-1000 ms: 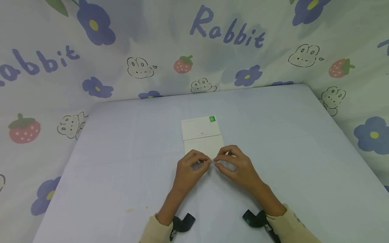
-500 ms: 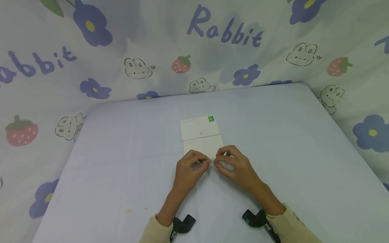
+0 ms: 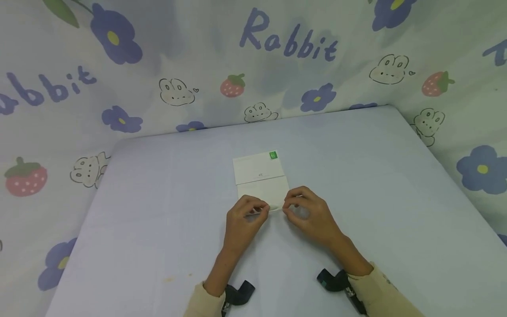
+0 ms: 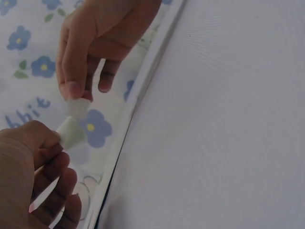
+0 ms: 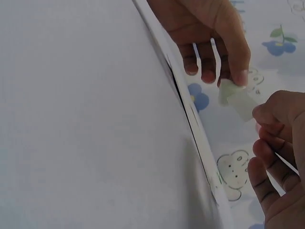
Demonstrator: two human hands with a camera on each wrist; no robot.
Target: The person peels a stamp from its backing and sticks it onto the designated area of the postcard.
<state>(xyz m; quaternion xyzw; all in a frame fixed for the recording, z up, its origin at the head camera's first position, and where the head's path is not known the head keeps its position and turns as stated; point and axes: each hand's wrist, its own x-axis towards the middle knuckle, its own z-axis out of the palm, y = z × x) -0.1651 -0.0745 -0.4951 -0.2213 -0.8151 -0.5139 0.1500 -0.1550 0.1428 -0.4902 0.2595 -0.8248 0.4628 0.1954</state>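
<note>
A thin, pale green, slightly see-through slip [image 3: 274, 208] stretches between both hands, close over the near edge of a white card. Thumb and index finger of my left hand [image 3: 242, 222] pinch its left end; those of my right hand [image 3: 314, 218] pinch the other. In the left wrist view, the slip [image 4: 72, 133] shows a greener part at my left fingertips and a whiter part at my right. The two parts overlap in the right wrist view, where the slip [image 5: 242, 105] looks bent. The white card [image 3: 259, 169] has a crosswise line and a green square at its upper right corner.
A white-covered table [image 3: 158, 211] lies under everything. Behind it hangs a curtain [image 3: 214, 57] printed with rabbits, strawberries and blue flowers. Black wrist-worn devices [image 3: 239, 293] sit at both cream sleeves [image 3: 206, 301].
My hands have drawn slightly apart, and the pale slip now shows between the fingertips. The head view has shifted a little; the card stays in place on the table.
</note>
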